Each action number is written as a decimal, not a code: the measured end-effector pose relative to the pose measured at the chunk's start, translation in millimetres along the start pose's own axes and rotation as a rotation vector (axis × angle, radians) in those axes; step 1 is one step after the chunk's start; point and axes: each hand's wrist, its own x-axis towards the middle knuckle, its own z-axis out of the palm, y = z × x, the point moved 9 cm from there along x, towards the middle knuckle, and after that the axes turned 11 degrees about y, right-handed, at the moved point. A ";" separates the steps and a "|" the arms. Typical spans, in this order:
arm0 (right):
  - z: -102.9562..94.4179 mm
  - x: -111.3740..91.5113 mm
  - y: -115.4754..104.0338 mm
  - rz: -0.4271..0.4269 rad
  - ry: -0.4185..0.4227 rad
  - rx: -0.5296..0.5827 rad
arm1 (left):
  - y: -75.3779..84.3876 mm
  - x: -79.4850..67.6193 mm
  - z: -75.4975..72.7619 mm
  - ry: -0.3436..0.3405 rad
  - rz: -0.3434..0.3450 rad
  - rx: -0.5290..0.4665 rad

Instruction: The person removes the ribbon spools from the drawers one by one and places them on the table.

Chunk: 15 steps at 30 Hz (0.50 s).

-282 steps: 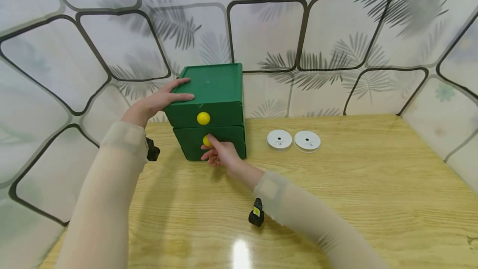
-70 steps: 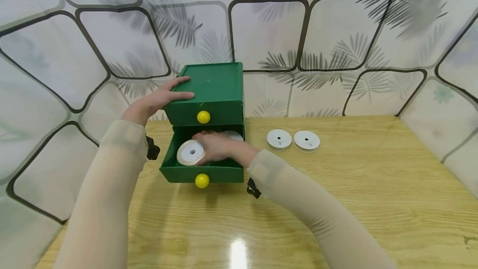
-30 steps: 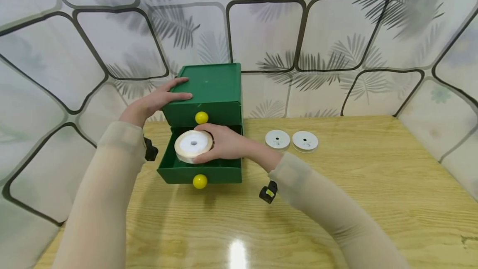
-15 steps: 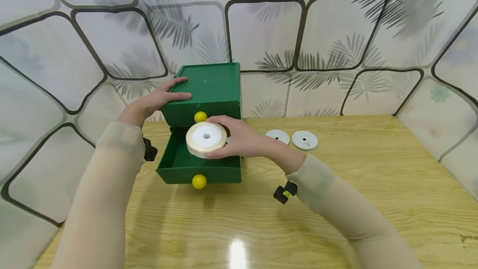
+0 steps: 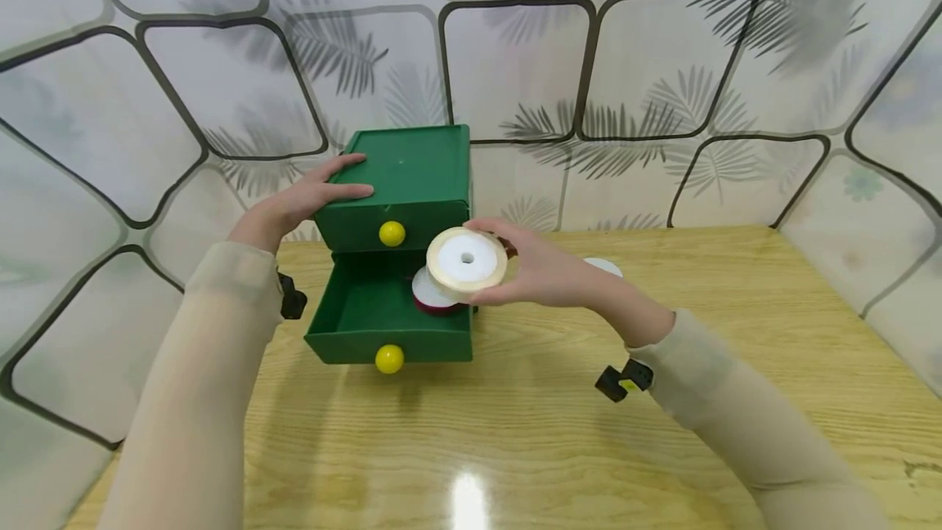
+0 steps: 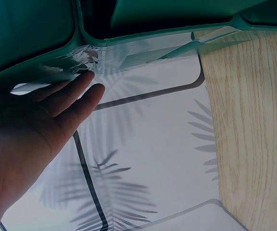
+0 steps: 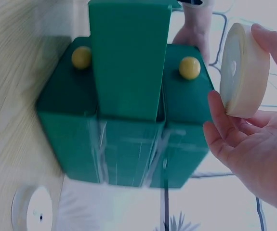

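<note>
My right hand (image 5: 548,268) pinches a spool of cream ribbon (image 5: 467,260) by its edge, thumb on one side and fingers on the other. It is raised over the right side of a pulled-out drawer (image 5: 386,346) in a green cabinet (image 5: 412,166). A white spool with dark red ribbon (image 5: 434,293) lies in that drawer, partly covered by the cream one. My left hand (image 5: 305,195) rests on the cabinet's top left edge, fingers extended. In the left wrist view, fingertips (image 6: 97,91) lie against the cabinet beside some clear tape.
A white spool (image 5: 603,267) stands on the wooden table (image 5: 559,432) behind my right forearm, which hides another. In the right wrist view, closed drawers with yellow knobs (image 7: 190,68) flank the open one. A patterned backdrop (image 5: 515,64) stands close behind.
The drawer, closed at first, has been pulled open. My right hand has lifted the cream ribbon spool up and rightward, revealing the red one. My left hand has stayed put.
</note>
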 end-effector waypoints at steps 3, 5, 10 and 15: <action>-10.7 -8.0 7.1 0.009 0.009 0.004 | -1.1 -0.5 -0.5 0.000 -0.001 -0.007; -19.5 -13.4 12.5 0.015 0.028 -0.009 | -1.2 -0.9 -0.4 0.000 -0.002 -0.011; -41.8 -26.2 27.4 0.002 0.086 -0.072 | -0.8 -0.6 -0.2 -0.002 0.007 -0.009; -57.9 -39.1 47.4 0.021 0.113 -0.084 | -1.9 0.1 -1.1 -0.001 0.006 -0.008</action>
